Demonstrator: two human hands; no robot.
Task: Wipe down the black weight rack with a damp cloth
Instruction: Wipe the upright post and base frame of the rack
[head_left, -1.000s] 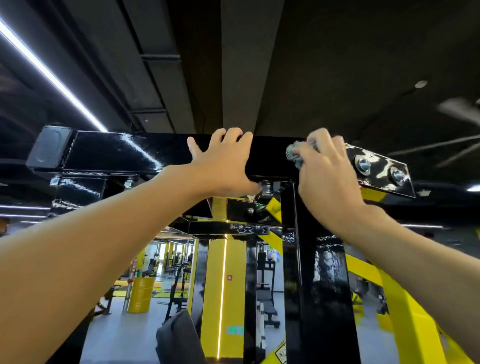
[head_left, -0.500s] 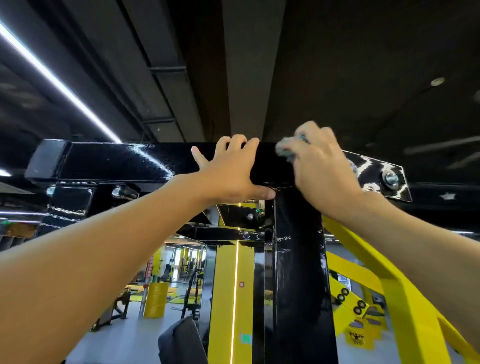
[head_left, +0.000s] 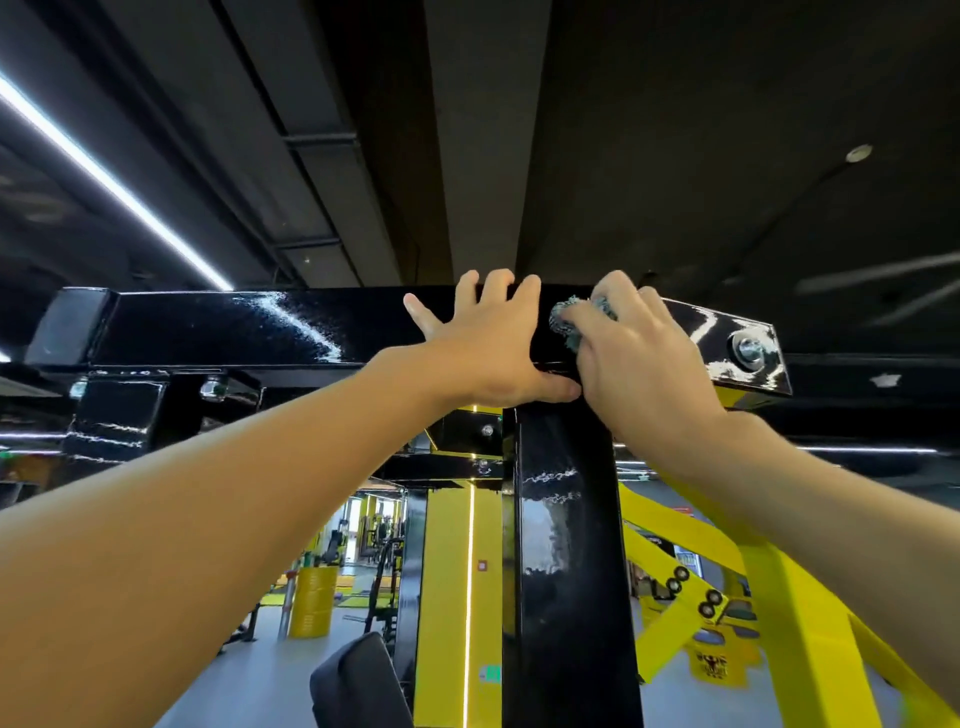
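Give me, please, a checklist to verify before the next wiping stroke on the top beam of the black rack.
1. Cloth in hand: ok. The right hand grips the grey cloth.
2. Cloth on the metal: ok. It is pressed against the front of the top beam.
3. Support: ok. The left hand lies flat on the beam.
4. Free path to the left: not ok. The left hand sits right beside the cloth.
5. Cloth damp enough: cannot tell.
6. Top face of the beam: cannot tell; it is hidden from this low view.
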